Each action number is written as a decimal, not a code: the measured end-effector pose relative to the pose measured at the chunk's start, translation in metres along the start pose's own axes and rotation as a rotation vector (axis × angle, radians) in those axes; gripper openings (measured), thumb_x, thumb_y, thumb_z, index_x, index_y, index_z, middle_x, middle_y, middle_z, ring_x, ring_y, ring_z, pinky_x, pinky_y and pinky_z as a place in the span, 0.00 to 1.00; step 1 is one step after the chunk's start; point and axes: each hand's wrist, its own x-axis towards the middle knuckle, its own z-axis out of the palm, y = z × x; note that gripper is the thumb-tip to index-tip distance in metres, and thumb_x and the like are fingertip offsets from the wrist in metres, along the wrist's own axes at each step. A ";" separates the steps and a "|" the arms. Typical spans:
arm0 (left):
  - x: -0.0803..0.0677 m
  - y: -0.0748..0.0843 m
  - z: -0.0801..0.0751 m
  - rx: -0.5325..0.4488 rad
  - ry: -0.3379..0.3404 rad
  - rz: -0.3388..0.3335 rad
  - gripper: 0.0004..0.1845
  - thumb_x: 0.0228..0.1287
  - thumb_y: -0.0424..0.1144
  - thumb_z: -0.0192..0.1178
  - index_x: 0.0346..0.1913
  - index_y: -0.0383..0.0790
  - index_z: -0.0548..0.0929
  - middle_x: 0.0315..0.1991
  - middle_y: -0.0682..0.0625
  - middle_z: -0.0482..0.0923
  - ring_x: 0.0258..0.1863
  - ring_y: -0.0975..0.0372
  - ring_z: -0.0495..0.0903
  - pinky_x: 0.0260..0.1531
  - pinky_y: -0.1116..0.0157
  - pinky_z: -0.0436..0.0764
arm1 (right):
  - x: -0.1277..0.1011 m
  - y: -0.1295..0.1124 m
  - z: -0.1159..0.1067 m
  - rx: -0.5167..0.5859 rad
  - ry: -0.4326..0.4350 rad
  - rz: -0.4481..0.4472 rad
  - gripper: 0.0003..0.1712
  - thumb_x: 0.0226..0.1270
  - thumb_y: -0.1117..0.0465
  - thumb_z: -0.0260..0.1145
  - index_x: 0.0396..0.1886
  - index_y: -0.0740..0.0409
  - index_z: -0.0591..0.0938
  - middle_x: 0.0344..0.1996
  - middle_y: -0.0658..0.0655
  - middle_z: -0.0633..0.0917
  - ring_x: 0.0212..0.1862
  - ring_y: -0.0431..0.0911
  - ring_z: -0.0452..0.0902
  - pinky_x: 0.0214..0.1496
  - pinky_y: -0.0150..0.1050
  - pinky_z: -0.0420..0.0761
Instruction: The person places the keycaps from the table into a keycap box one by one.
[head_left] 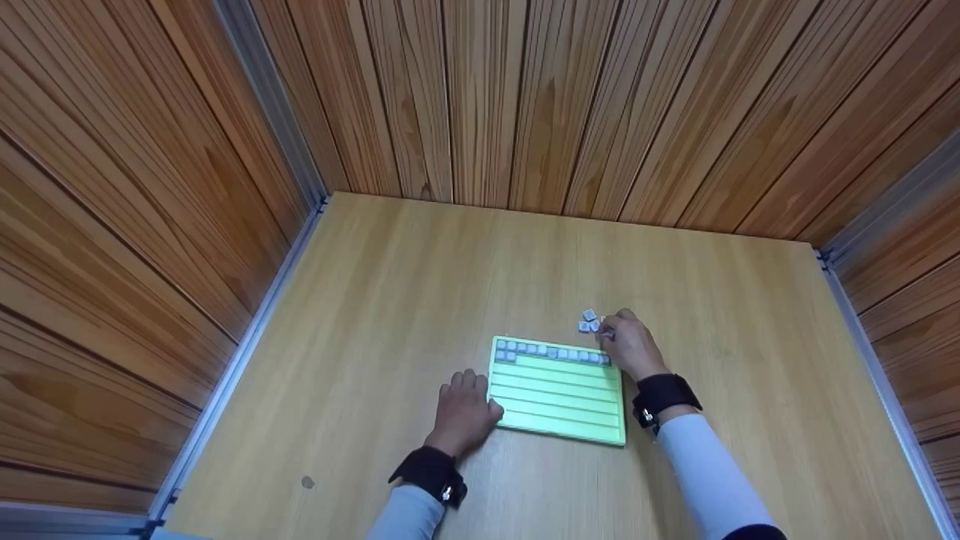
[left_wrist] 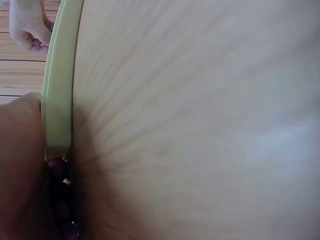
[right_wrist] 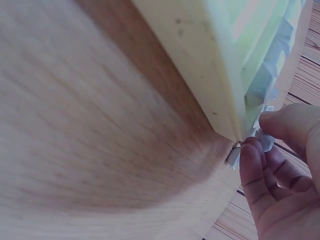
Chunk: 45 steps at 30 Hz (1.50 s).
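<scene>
A light green tray (head_left: 559, 401) with several grooved rows lies on the wooden table. Its far row holds a line of small grey tiles (head_left: 551, 352). My left hand (head_left: 466, 390) rests flat on the table, thumb against the tray's left edge (left_wrist: 57, 100). My right hand (head_left: 611, 330) is at the tray's far right corner (right_wrist: 225, 120), beside a little heap of loose grey tiles (head_left: 589, 321). In the right wrist view its thumb and fingers (right_wrist: 255, 170) pinch a grey tile (right_wrist: 265, 142) just off that corner.
The wooden table (head_left: 420, 285) is boxed in by wood-panelled walls (head_left: 480, 97) at the back and both sides, with metal rails (head_left: 240, 360) along the side edges. A small dark spot (head_left: 307, 482) marks the table near the front left.
</scene>
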 end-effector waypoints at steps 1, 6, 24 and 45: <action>0.000 0.000 0.000 0.005 0.001 0.001 0.10 0.58 0.46 0.53 0.32 0.43 0.68 0.33 0.52 0.58 0.34 0.57 0.58 0.33 0.61 0.60 | 0.000 0.000 -0.001 0.008 -0.002 -0.003 0.05 0.64 0.68 0.69 0.39 0.64 0.85 0.42 0.61 0.77 0.41 0.54 0.79 0.40 0.47 0.78; 0.001 -0.001 0.001 0.005 0.009 -0.003 0.10 0.57 0.46 0.53 0.31 0.43 0.68 0.33 0.51 0.59 0.34 0.56 0.59 0.33 0.60 0.61 | 0.000 -0.003 -0.005 0.041 -0.009 -0.011 0.07 0.65 0.70 0.68 0.42 0.66 0.84 0.46 0.60 0.78 0.45 0.55 0.80 0.44 0.48 0.79; 0.001 0.002 -0.002 -0.011 -0.010 -0.010 0.10 0.57 0.46 0.54 0.34 0.43 0.70 0.33 0.51 0.60 0.34 0.57 0.60 0.33 0.60 0.61 | -0.001 -0.035 -0.005 0.043 -0.032 -0.112 0.12 0.62 0.69 0.71 0.46 0.64 0.85 0.44 0.59 0.82 0.46 0.53 0.82 0.48 0.48 0.81; 0.000 0.001 0.000 0.001 0.053 0.013 0.11 0.57 0.46 0.55 0.34 0.41 0.72 0.33 0.50 0.63 0.34 0.56 0.63 0.32 0.59 0.62 | -0.005 -0.081 0.035 0.021 -0.109 -0.354 0.11 0.62 0.71 0.68 0.44 0.62 0.87 0.40 0.56 0.83 0.41 0.49 0.82 0.44 0.43 0.82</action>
